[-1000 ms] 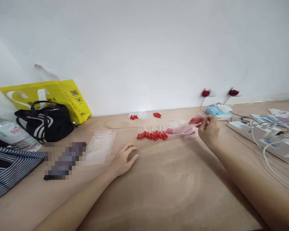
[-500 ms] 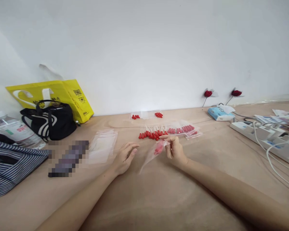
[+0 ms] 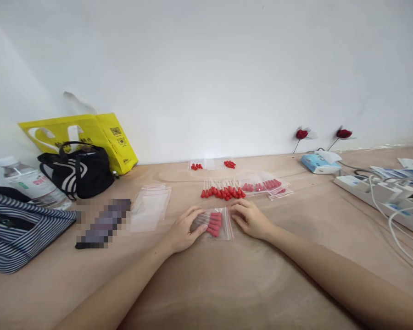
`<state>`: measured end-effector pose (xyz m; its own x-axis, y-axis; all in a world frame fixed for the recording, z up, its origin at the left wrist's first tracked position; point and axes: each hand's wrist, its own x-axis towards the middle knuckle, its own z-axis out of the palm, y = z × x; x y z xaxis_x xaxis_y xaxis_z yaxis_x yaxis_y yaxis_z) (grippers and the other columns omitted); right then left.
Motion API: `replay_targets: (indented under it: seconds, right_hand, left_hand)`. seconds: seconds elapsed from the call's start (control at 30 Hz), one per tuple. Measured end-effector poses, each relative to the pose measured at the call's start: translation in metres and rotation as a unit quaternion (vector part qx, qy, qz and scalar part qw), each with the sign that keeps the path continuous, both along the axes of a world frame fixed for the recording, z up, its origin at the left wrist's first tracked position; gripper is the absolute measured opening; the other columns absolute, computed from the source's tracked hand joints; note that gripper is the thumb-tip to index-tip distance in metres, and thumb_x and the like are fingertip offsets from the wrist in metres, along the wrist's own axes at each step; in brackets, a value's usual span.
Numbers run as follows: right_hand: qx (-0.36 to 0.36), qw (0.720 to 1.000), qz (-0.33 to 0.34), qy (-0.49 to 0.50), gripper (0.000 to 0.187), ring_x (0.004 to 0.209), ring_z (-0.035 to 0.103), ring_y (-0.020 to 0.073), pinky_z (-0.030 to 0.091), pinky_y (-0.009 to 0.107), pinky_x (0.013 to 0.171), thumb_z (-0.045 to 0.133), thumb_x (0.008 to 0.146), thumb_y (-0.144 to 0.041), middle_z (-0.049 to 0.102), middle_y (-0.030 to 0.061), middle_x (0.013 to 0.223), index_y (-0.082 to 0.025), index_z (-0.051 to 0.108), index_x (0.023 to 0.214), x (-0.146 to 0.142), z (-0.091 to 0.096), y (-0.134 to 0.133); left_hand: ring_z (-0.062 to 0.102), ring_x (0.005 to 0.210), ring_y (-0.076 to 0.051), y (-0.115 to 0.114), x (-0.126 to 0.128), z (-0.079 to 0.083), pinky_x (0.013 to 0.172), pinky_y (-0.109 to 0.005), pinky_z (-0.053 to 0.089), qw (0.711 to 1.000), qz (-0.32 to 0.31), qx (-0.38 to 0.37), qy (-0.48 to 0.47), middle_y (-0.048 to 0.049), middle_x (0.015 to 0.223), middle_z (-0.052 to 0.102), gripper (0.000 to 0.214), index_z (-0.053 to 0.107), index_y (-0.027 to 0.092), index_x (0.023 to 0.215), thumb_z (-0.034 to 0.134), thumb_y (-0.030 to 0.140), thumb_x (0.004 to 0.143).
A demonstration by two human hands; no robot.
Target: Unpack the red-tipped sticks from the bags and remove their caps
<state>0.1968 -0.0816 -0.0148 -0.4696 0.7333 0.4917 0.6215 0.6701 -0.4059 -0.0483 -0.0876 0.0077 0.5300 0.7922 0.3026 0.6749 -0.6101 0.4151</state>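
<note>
A clear zip bag [image 3: 224,234] lies flat on the table between my hands, its red-lined edge to the right. Inside it are several red-bulbed droppers [image 3: 214,223] with pale stems pointing left. My left hand [image 3: 185,230] holds the bag's left end, thumb at the near side and fingers at the far side. At the zip edge, the bent fingers of my right hand [image 3: 250,219] touch the bag's far corner. Just beyond lies a row of loose red-bulbed droppers [image 3: 223,191]. Filled zip bags [image 3: 261,185] lie to their right.
A stack of flat zip bags [image 3: 149,208] lies left of my left hand, beside a blurred-out dark item [image 3: 105,224]. Two more bags with red pieces [image 3: 230,164] lie by the wall. Bags and a bottle [image 3: 34,183] stand left; tissues [image 3: 318,163] and a power strip [image 3: 382,197] are right.
The zip bag, earlier raised and tilted in my right hand, now lies flat on the table. My left hand has moved right onto its end. The view has shifted slightly.
</note>
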Motion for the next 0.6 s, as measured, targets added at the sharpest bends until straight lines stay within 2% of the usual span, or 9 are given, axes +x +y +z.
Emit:
replay_targets:
  seconds: [0.1,0.23,0.3,0.47,0.6]
  right_hand:
    - [-0.063,0.997,-0.043,0.03,0.008,0.078,0.053,0.017,0.041,0.035,0.074,0.052,0.076,-0.023,0.058,0.0038,0.08,-0.02,0.059,0.075,0.005,-0.001,-0.004]
    - [-0.111,0.99,-0.069,0.052,0.021,0.079,0.052,0.0176,0.037,0.038,0.076,0.054,0.076,-0.038,0.06,0.003,0.08,-0.021,0.061,0.067,0.002,0.002,-0.013]
    - [-0.122,0.988,-0.079,0.051,0.021,0.082,0.052,0.0186,0.035,0.04,0.078,0.054,0.075,-0.039,0.06,0.0027,0.084,-0.021,0.061,0.067,-0.001,0.004,-0.016]
    - [-0.133,0.987,-0.071,0.054,0.015,0.084,0.052,0.0185,0.032,0.041,0.08,0.054,0.075,-0.03,0.061,0.0018,0.086,-0.021,0.061,0.065,-0.005,0.006,-0.018]
    - [-0.136,0.987,-0.068,0.049,0.013,0.086,0.051,0.0191,0.033,0.041,0.078,0.053,0.075,-0.026,0.061,0.0024,0.088,-0.021,0.061,0.066,-0.004,0.006,-0.018]
  left_hand:
    - [0.05,0.104,-0.02,-0.003,0.002,-0.001,0.09,-0.036,0.041,1.0,0.027,-0.003,0.011,-0.0078,0.113,0.052,0.034,0.049,0.018,0.11,0.047,0.034,0.081]
    - [0.05,0.102,-0.021,-0.003,0.009,0.002,0.088,-0.039,0.041,0.999,0.042,0.028,0.009,-0.0075,0.109,0.053,0.03,0.052,0.018,0.107,0.045,0.035,0.082]
    - [0.049,0.103,-0.021,0.001,0.015,0.006,0.09,-0.039,0.039,0.998,0.013,0.054,0.013,-0.0075,0.11,0.052,0.027,0.054,0.019,0.106,0.044,0.031,0.083]
    - [0.045,0.107,-0.018,0.017,0.038,0.011,0.091,-0.034,0.038,0.984,-0.125,0.106,0.074,-0.0071,0.113,0.05,0.03,0.056,0.022,0.107,0.039,0.015,0.084]
    - [0.046,0.103,-0.018,0.031,0.055,0.012,0.088,-0.036,0.038,0.968,-0.163,0.127,0.14,-0.0055,0.108,0.052,0.033,0.057,0.028,0.106,0.041,0.011,0.083]
